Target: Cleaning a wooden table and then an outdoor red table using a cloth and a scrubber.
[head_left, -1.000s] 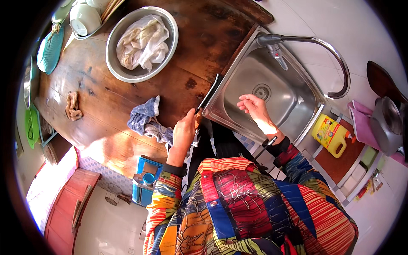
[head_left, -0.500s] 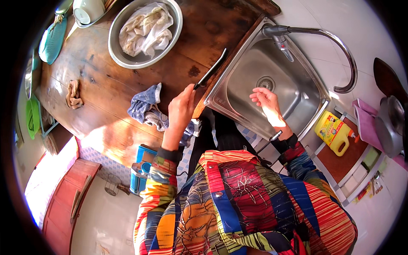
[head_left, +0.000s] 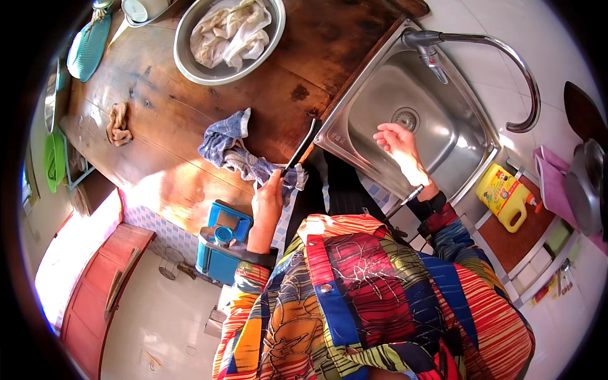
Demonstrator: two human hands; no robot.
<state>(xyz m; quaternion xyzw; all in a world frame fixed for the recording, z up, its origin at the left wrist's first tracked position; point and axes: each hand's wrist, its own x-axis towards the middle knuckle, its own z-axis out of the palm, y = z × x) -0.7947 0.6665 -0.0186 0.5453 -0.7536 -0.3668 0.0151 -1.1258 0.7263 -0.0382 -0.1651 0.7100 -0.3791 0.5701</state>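
Observation:
My left hand (head_left: 267,206) is closed round the handle of a dark knife (head_left: 300,151), seen nearly edge-on, its far end pointing up toward the sink corner. The knife is over the front edge of the wooden counter (head_left: 171,120). Just left of it lies a crumpled blue and grey cloth (head_left: 223,142), which hangs partly over the edge. Over the steel sink (head_left: 367,114) hovers my right hand (head_left: 404,155), its fingers loosely bent with nothing visible in them. The chrome faucet (head_left: 500,54) arches above the sink's far right side.
At the back of the counter stands a metal basin (head_left: 183,60) holding wet white cloth (head_left: 231,35). A brown rag (head_left: 118,125) lies at left. Below the counter is a blue container (head_left: 218,253). Right of the sink stands a yellow detergent bottle (head_left: 503,196).
My left hand has drawn the knife back toward me and lower, away from the counter's surface. My right hand stays over the sink. The whole view has shifted slightly.

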